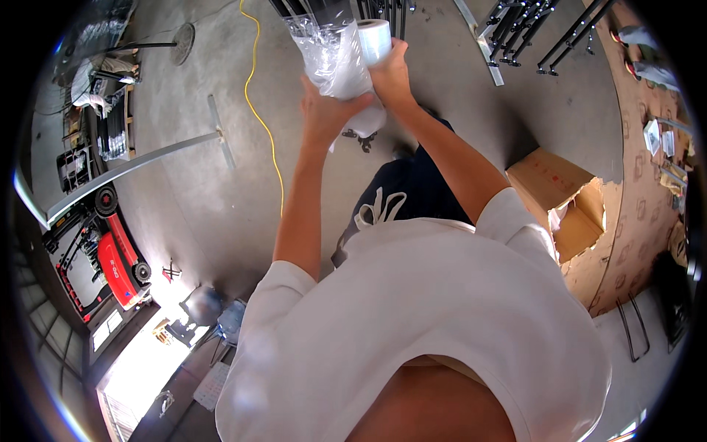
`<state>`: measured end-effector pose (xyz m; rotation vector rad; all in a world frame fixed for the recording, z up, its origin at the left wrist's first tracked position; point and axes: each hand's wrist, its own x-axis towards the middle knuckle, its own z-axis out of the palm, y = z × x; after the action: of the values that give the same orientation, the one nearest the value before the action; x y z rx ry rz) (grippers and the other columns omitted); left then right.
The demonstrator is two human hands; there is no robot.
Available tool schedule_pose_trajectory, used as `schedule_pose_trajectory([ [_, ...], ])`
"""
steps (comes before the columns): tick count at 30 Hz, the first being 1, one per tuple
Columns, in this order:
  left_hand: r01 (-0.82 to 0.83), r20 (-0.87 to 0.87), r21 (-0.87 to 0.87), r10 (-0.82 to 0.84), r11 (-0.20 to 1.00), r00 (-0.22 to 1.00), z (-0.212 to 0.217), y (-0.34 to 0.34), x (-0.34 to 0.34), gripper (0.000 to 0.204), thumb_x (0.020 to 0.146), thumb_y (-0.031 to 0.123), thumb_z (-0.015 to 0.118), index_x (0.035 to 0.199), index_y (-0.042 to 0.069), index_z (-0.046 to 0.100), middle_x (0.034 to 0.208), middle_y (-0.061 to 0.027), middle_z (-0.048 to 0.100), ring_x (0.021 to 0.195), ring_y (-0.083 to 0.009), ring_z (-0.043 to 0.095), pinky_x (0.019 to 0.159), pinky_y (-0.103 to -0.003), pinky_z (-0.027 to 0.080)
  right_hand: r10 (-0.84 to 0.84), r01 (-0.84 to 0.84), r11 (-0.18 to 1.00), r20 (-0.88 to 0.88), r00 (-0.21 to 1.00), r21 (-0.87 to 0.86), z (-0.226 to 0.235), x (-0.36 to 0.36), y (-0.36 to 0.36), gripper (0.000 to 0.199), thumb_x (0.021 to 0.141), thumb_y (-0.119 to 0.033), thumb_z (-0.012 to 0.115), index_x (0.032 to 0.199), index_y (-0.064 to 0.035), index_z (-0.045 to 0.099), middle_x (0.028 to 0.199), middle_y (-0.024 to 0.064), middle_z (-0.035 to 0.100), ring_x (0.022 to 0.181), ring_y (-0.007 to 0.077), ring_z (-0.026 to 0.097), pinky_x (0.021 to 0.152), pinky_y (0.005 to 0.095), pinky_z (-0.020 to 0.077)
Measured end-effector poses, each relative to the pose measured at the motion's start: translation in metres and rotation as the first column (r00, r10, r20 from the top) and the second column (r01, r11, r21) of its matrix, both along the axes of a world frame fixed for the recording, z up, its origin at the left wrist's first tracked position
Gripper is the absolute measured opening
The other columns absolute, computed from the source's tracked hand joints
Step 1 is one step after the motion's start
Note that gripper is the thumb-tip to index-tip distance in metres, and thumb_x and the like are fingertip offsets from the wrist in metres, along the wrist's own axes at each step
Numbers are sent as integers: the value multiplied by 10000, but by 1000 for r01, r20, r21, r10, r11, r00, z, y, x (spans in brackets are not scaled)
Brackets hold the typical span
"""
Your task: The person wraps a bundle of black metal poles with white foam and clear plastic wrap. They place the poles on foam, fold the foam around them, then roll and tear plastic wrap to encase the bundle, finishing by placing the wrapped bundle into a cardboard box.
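Ahead of me, my left hand [324,110] is wrapped round the lower part of a bundle of black rods [324,15]. Clear plastic film [335,62] covers the bundle's near end in shiny, crinkled layers. My right hand [392,77] grips a roll of stretch film [375,43] from its right side, close against the bundle. The roll is whitish and translucent, with its round end facing up. My right fingertips are partly hidden behind the roll. Below the bundle, a small dark thing [361,140] shows on the floor.
A yellow cable [258,110] runs along the floor to my left, near a grey metal bar [140,156]. An opened cardboard box [556,191] stands at my right. Racks of black tubes [515,29] are ahead right. A red machine [118,269] and another person [88,88] are at left.
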<state>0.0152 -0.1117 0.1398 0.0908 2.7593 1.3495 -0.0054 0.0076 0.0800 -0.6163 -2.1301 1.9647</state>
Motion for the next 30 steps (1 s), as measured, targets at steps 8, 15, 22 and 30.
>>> schedule_pose_trajectory([
  [8,-45,18,-48,45,998,999,-5,2,3,883,483,314,831,1131,-5,322,1080,-136,532,1005,-315,504,903,-401,315,150,-148,980,8,989,-131,-12,45,76,806,540,-228,805,1161,1,345,1059,128,511,1000,209,500,873,337,414],
  [15,-79,10,257,80,963,997,-11,7,7,854,514,243,823,1129,-16,290,1068,-183,533,981,-317,535,862,-399,409,384,-395,867,-96,918,-304,32,123,104,798,493,-142,767,1192,-43,395,1084,67,499,1040,187,466,937,315,342],
  [22,-134,4,195,136,972,991,1,20,16,815,551,210,799,1142,-5,280,1058,-190,539,970,-294,550,829,-367,436,518,-528,849,-156,841,-24,65,153,83,833,462,-80,801,1187,-77,391,1099,81,490,1061,227,471,929,333,363],
  [30,-139,115,271,111,953,987,4,21,15,802,553,184,800,1131,-27,287,1062,-184,528,973,-259,540,837,-341,426,784,-555,462,-26,621,691,73,136,58,619,532,-88,718,1097,-92,464,1260,69,462,1075,265,444,926,366,303],
])
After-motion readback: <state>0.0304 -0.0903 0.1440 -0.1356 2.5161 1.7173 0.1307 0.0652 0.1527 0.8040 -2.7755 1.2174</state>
